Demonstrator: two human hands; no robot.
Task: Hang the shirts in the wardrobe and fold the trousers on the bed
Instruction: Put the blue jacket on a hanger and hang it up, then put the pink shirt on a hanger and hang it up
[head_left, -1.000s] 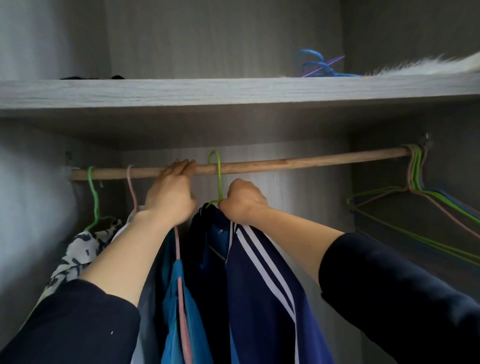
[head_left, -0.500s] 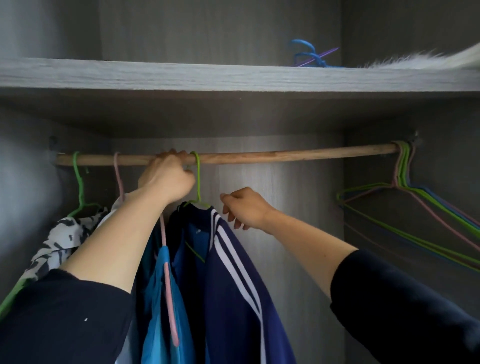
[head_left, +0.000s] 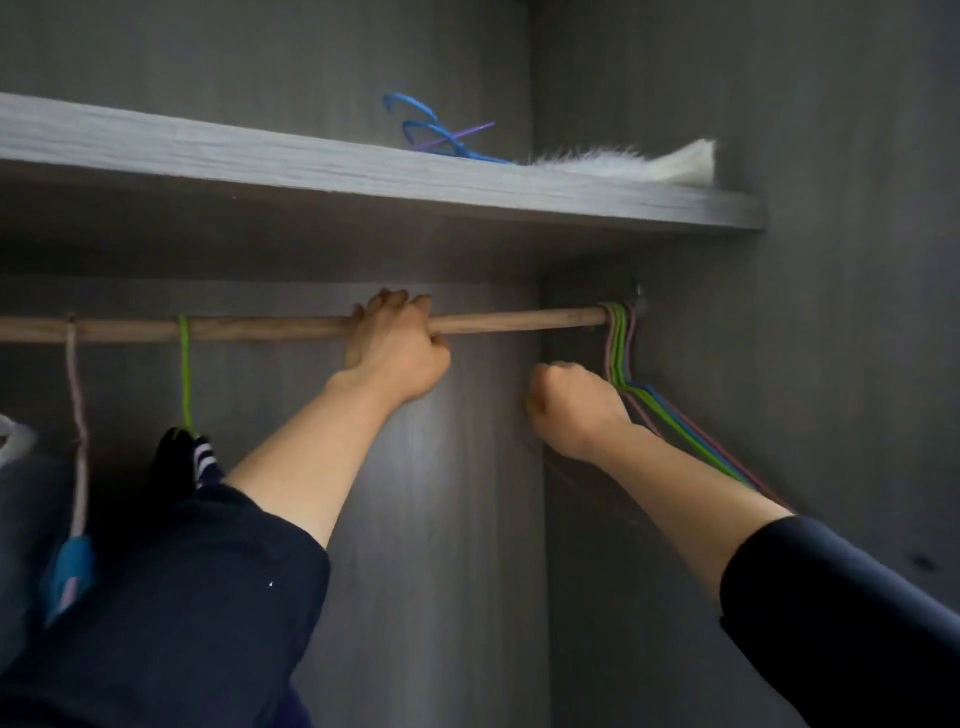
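**Shirt on the rail, one hand gripping the rail, the other at the spare hangers**

Head view: The shirt (head_left: 193, 458), dark navy with white stripes at the collar, hangs inside the wardrobe (head_left: 841, 260) from a green hanger (head_left: 184, 364) hooked over the wooden rail (head_left: 249, 328), towards the left. Most of it is hidden behind the person's left sleeve (head_left: 208, 597). Further left, a pink hanger (head_left: 77, 405) on the same rail carries a blue garment (head_left: 70, 577), of which only a strip shows.

The left hand (head_left: 396, 349) is clamped on the rail near its middle, fingers curled over the top and thumb underneath, well to the right of the green hanger. The right hand (head_left: 571, 410) is lower and apart from the left, its fingers curled into a fist just beside the bunch of empty hangers (head_left: 621, 348) at the rail's right end. The fingertips face away, so whether they pinch one of those hangers cannot be told. The bunch is green, pink and blue, and its arms slope down along the right wall behind the right forearm.

Above the rail runs a grey shelf (head_left: 311, 166). On it lie some blue hangers (head_left: 431, 132) and, to their right, a white furry thing (head_left: 649, 163).
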